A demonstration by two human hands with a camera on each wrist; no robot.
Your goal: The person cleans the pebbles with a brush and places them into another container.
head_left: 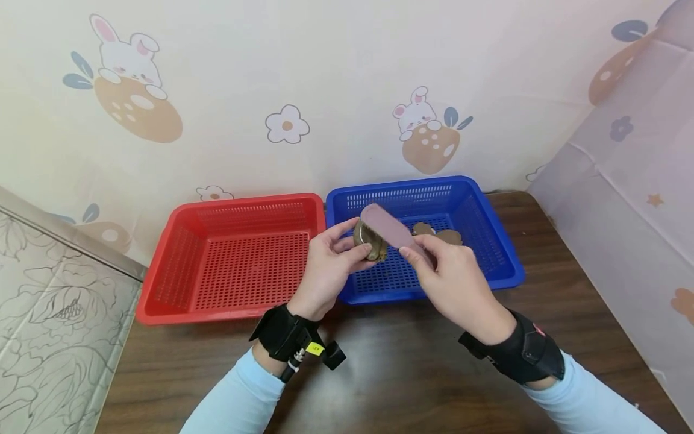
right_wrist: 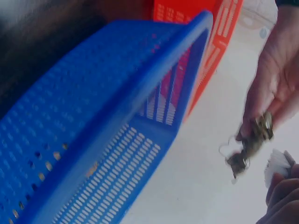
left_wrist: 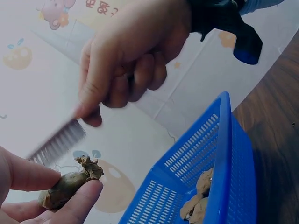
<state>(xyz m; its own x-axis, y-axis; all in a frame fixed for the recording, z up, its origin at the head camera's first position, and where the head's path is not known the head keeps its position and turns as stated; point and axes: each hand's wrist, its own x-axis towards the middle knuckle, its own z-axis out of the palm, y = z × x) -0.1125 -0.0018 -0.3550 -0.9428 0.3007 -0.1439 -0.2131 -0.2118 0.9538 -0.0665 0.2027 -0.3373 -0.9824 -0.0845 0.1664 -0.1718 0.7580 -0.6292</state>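
My left hand (head_left: 328, 265) pinches a rounded, olive-brown object (head_left: 362, 238) with a crumpled, dry-looking tip; its kind is unclear. In the left wrist view, this object (left_wrist: 67, 189) sits between thumb and fingers. My right hand (head_left: 458, 280) grips a mauve brush (head_left: 387, 228) by its handle. White bristles of the brush (left_wrist: 58, 142) face the object in the left wrist view; whether they touch it I cannot tell. Both hands are over the blue basket (head_left: 512, 274). Inside it lie brown, lumpy pieces (head_left: 449, 236), partly hidden by the right hand and the brush.
Left of the blue basket stands a red basket (head_left: 244, 202) with a perforated floor. Both are on a dark wooden table (head_left: 379, 374). Behind them rises a pale covering (head_left: 347, 90) printed with rabbits and flowers, and another patterned panel (head_left: 645, 157) borders the right side.
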